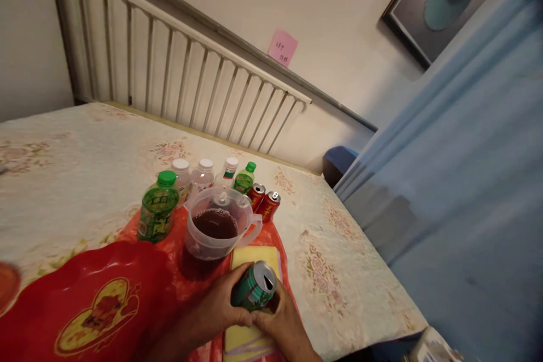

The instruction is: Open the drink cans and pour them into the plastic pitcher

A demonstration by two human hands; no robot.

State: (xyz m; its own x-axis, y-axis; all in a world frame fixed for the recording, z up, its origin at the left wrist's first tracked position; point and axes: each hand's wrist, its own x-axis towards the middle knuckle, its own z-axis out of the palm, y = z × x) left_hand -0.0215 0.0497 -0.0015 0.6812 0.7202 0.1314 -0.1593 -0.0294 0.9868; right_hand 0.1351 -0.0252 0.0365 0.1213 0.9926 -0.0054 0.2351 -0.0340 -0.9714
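Observation:
A green can with its top opened is held between both hands over a folded yellow cloth. My left hand wraps round its left side, and my right hand grips it from the right and below. Beyond them stands a clear plastic jug with dark brown liquid, its handle pointing right. Two red cans and a small green bottle stand behind the jug. To its left is a larger green-capped bottle. Several white-capped clear bottles are lined up behind.
A red scalloped tray with a yellow design lies at the lower left. Flowered cloth covers the table. A white radiator runs along the wall, and a blue curtain hangs at the right.

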